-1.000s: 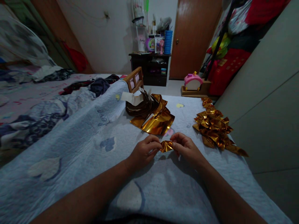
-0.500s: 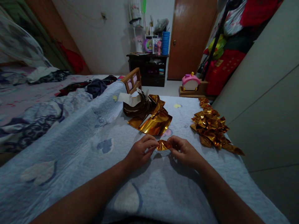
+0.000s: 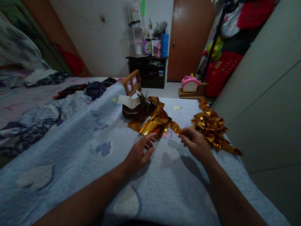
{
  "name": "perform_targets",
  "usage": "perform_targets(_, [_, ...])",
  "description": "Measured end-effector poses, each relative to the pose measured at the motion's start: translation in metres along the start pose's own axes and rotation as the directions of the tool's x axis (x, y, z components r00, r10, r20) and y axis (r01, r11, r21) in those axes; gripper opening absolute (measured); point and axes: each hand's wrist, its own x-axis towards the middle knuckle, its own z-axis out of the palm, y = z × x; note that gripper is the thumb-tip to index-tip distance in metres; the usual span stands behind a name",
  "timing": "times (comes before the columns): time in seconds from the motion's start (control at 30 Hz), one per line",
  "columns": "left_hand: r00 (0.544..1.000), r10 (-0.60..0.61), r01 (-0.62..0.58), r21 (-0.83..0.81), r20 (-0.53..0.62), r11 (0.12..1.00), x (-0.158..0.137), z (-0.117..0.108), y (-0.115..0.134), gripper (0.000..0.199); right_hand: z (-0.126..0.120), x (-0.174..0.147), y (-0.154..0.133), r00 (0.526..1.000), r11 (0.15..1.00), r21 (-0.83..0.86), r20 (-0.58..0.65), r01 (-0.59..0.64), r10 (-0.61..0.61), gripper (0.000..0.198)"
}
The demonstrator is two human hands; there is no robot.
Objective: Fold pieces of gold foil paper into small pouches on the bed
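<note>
2 bare hands above a pale blue blanket (image 3: 162,191), with 1 folded gold piece (image 3: 175,127) in the right fingertips.

The right hand (image 3: 196,143) pinches the near end of the gold piece, which sticks out beyond its fingertips, to their left. The left hand (image 3: 139,153) is empty, its fingers loosely curved and its thumb apart; just beyond them lie gold sheets (image 3: 155,124), though I cannot tell if they touch. Beyond the right fingers, to their right, sits a pile of folded gold paper (image 3: 208,122).
</note>
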Motion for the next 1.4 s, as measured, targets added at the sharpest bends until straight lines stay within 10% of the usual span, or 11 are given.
perform_targets(0.3, [0.999, 0.014, -0.015, 0.014, 0.032, 1.000, 0.000, 0.000, -0.001, 0.057, -0.041, 0.017, 0.003, 0.848, 0.979, 0.195, -0.506, -0.066, 0.158, 0.044])
perform_targets(1.03, [0.991, -0.078, 0.078, 0.007, 0.113, 0.997, -0.001, 0.000, 0.003, 0.051, -0.061, 0.035, 0.018, 0.838, 0.848, 0.504, -0.382, -0.166, 0.390, 0.026])
perform_targets(1.4, [0.991, -0.058, 0.056, 0.016, 0.121, 0.998, -0.002, 0.000, 0.000, 0.051, -0.063, 0.039, 0.034, 0.870, 0.883, 0.467, -0.419, -0.038, 0.259, 0.034])
